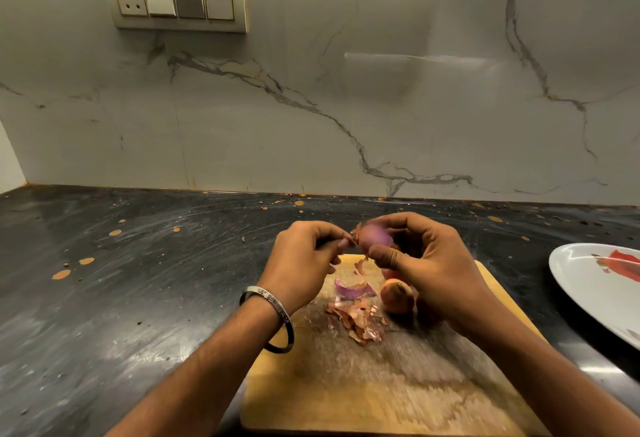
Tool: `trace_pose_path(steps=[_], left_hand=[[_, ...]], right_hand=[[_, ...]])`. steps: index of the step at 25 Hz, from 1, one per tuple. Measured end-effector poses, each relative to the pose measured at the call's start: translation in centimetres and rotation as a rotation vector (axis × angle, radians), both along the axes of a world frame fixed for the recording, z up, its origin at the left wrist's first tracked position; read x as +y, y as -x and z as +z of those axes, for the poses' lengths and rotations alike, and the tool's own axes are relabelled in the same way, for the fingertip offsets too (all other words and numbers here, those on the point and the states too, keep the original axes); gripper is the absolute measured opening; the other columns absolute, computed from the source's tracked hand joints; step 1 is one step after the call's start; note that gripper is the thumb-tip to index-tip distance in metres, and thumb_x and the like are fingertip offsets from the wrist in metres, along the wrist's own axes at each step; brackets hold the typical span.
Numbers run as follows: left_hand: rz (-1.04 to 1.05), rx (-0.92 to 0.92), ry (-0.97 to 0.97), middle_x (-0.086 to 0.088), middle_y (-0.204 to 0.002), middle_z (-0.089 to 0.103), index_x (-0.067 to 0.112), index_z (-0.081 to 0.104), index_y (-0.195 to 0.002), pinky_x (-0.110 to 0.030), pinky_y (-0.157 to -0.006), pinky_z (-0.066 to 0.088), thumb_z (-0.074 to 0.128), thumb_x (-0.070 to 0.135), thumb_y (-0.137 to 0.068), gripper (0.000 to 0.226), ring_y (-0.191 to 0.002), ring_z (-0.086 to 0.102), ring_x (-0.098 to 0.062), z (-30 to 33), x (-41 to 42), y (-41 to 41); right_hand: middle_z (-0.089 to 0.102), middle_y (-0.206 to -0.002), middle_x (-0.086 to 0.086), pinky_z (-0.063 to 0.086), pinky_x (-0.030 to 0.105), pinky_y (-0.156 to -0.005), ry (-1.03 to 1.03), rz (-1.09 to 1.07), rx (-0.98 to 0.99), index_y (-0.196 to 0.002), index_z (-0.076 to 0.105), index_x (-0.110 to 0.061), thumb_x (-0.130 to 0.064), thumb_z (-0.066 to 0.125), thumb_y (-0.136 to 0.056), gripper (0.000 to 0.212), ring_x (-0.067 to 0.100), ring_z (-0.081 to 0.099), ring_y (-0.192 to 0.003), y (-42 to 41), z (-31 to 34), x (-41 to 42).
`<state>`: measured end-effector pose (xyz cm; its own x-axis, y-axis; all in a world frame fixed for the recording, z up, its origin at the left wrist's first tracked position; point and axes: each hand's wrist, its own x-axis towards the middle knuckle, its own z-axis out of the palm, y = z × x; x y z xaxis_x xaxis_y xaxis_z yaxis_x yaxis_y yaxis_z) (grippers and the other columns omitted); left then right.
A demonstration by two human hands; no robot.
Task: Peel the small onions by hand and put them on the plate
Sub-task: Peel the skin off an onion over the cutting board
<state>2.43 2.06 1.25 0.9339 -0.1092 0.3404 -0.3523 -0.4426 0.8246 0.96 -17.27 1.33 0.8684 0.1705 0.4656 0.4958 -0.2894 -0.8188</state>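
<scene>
Your right hand (420,260) grasping the half-peeled onion (375,236) above the board (398,388), your left hand (304,260) pinching its loose skin (355,235), unpeeled onion (396,296) beside peels (360,322) on board, plate (588,284) at right

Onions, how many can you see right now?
2: one onion mostly peeled, held between both hands above the cutting board; one unpeeled onion lying on the board under the right hand. More may be hidden.
</scene>
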Motion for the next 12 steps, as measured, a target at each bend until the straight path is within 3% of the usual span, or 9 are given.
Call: trace_pose_path(steps=[2,4,8,12], left_hand=[[-0.054,0.004,-0.227,0.010,-0.096,0.072,0.025,0.075,-0.104,-0.019,-0.075,0.056,0.060,0.019,-0.097,0.018,-0.082,0.064,0.003,-0.08,0.00,0.11],[-0.077,-0.033,-0.279,0.011,-0.111,0.069,0.028,0.072,-0.112,-0.024,-0.088,0.054,0.064,0.023,-0.095,0.020,-0.100,0.061,0.000,0.10,-0.16,0.38],[-0.144,-0.121,0.063,0.007,-0.099,0.071,0.024,0.067,-0.116,-0.028,-0.084,0.058,0.080,0.015,-0.080,0.039,-0.091,0.068,-0.006,0.49,-0.20,0.54],[-0.166,-0.179,0.111,0.006,-0.095,0.072,0.022,0.070,-0.110,-0.022,-0.076,0.058,0.082,0.020,-0.076,0.037,-0.086,0.070,-0.005,0.24,-0.63,0.76]], right_hand=[[0.075,-0.103,-0.010,0.062,0.034,-0.081,0.003,-0.016,-0.006,-0.112,0.071,-0.027,-0.022,0.079,-0.077,0.036,0.009,0.071,-0.098,-0.14,-0.05,-0.17],[0.075,-0.101,-0.010,0.063,0.034,-0.078,-0.003,-0.025,0.000,-0.111,0.072,-0.029,-0.028,0.079,-0.074,0.038,0.009,0.072,-0.095,-0.19,-0.10,-0.24],[0.076,-0.095,-0.004,0.063,0.033,-0.069,-0.100,-0.045,0.041,-0.104,0.071,-0.028,-0.039,0.082,-0.063,0.044,0.015,0.074,-0.084,-0.19,0.04,-0.37],[0.075,-0.091,0.000,0.062,0.032,-0.065,-0.148,-0.047,0.092,-0.103,0.068,-0.021,-0.046,0.083,-0.058,0.053,0.018,0.075,-0.078,-0.23,0.16,-0.40]])
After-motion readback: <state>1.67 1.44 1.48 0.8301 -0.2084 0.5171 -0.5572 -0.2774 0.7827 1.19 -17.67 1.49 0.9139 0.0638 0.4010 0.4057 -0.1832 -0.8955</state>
